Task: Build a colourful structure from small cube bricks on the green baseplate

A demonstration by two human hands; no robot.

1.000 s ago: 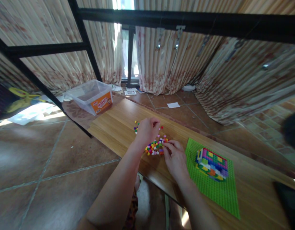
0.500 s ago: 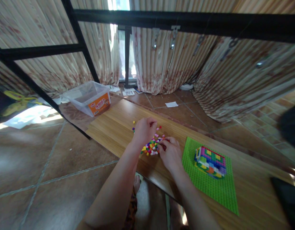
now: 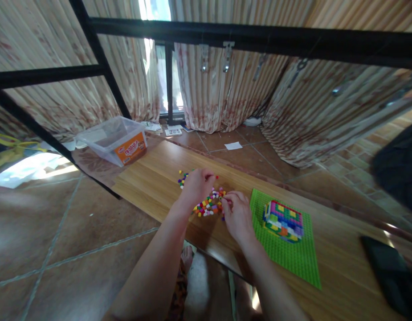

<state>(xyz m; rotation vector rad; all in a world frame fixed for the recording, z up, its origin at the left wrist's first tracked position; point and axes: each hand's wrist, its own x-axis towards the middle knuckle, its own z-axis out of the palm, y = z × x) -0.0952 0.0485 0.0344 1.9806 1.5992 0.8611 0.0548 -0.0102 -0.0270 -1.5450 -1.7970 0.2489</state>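
Observation:
A loose pile of small colourful toy bricks (image 3: pixel 206 208) lies on the wooden table (image 3: pixel 152 174). Over its far left part hovers my left hand (image 3: pixel 197 185), thumb and fingertips pinched together; whatever is between them is too small to make out. My right hand (image 3: pixel 238 215) is at the pile's right edge with its fingers curled into a pinch, and what they hold is hidden. To the right of that hand, a green baseplate (image 3: pixel 286 263) carries a block-shaped build of multicoloured bricks (image 3: pixel 283 221). Part of the pile is covered by my hands.
A clear plastic tub (image 3: pixel 107 138) with an orange label stands beyond the table's left end. At the right end rests a dark flat object (image 3: pixel 386 272). Black metal bars (image 3: pixel 212 30) cross in front of striped curtains. White paper (image 3: pixel 233 146) lies on the tiled floor.
The whole view has shifted slightly. Against the table, both hands have moved a little to the right, and the left fingertips have come slightly nearer me. The brick build looks unchanged.

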